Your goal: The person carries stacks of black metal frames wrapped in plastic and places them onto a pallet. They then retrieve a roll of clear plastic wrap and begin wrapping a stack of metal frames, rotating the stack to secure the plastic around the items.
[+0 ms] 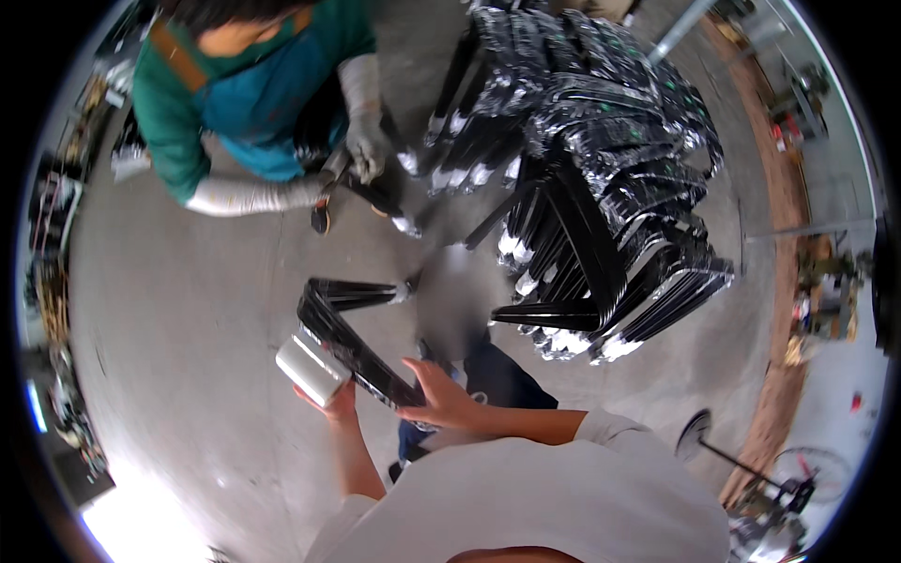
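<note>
My left hand [330, 403] is closed round the lower end of a whitish roll of stretch film [313, 366]. The roll rests close against a bundle of black bent frames [352, 349], whose surface shines with clear wrap. At the near end of that bundle, my right hand [445, 402] grips it, with the bar passing between the spread thumb and fingers. One leg of the bundle reaches right toward a smeared grey shape [460, 302] that I cannot make out. The underside of the bundle is hidden.
A large stack of wrapped black frames [610, 113] stands at the far right. One loose-looking black frame [587, 235] leans on its near side. Across from me at the left, a gloved co-worker [267, 103] handles a dark piece. A pole-mounted disc [694, 433] stands at right.
</note>
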A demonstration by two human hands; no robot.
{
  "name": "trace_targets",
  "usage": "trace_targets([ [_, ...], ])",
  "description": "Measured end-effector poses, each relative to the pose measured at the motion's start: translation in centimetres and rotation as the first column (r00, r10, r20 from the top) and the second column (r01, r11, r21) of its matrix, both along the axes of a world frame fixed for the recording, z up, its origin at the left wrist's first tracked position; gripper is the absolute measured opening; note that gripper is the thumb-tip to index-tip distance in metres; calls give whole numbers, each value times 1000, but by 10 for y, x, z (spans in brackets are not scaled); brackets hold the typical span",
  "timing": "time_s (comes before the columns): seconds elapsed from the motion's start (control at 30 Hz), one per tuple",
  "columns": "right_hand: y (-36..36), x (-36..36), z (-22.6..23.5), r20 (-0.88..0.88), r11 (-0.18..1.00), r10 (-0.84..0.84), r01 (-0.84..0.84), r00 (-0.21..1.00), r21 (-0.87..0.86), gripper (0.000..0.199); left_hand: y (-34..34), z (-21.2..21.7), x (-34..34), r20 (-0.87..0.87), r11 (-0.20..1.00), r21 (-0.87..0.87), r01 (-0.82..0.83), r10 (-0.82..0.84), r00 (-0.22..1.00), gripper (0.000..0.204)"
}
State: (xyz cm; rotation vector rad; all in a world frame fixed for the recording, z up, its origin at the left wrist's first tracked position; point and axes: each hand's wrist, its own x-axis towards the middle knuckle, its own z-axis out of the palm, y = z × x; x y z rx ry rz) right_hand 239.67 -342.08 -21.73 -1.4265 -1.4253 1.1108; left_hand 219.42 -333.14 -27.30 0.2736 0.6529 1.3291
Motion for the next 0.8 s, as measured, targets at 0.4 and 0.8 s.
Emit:
trace_targets([
  [0.4,4,43,-30,-79,897,68,-95,995,-431,56,19,5,58,46,995,-15,96,-96,994,76],
  [0.8,3,61,-30,14,906,-108,104,994,-411,54,22,16,101,10,991,85,99,-100,995,74],
])
